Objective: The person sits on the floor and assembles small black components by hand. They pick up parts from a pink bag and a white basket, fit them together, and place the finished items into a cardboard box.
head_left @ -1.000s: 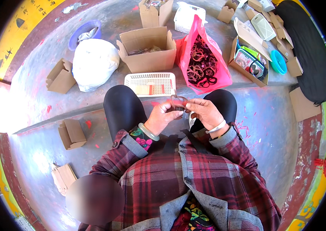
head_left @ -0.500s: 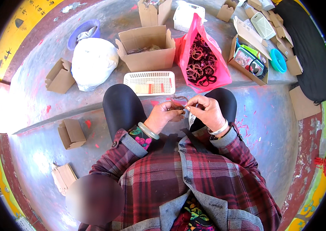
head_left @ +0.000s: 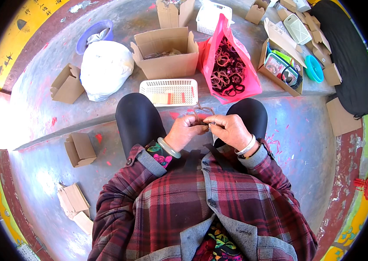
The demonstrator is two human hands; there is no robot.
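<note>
My left hand and my right hand meet between my knees, fingertips pinched together on a thin brown elastic band that loops up above them. A pale bangle sits on the left wrist, a white one on the right. Just beyond the hands lies a white plastic basket holding small flat pieces. To its right a pink plastic bag stands agape, full of dark and brown bands.
An uncovered cardboard box stands behind the basket, a white sack and a blue bowl to its left. Small cardboard boxes lie on the grey floor at left. More boxes, a teal dish and a black cloth at right.
Both hands have stayed between the knees and drawn closer together; the right hand dipped lower and the band now loops up above the joined fingertips.
</note>
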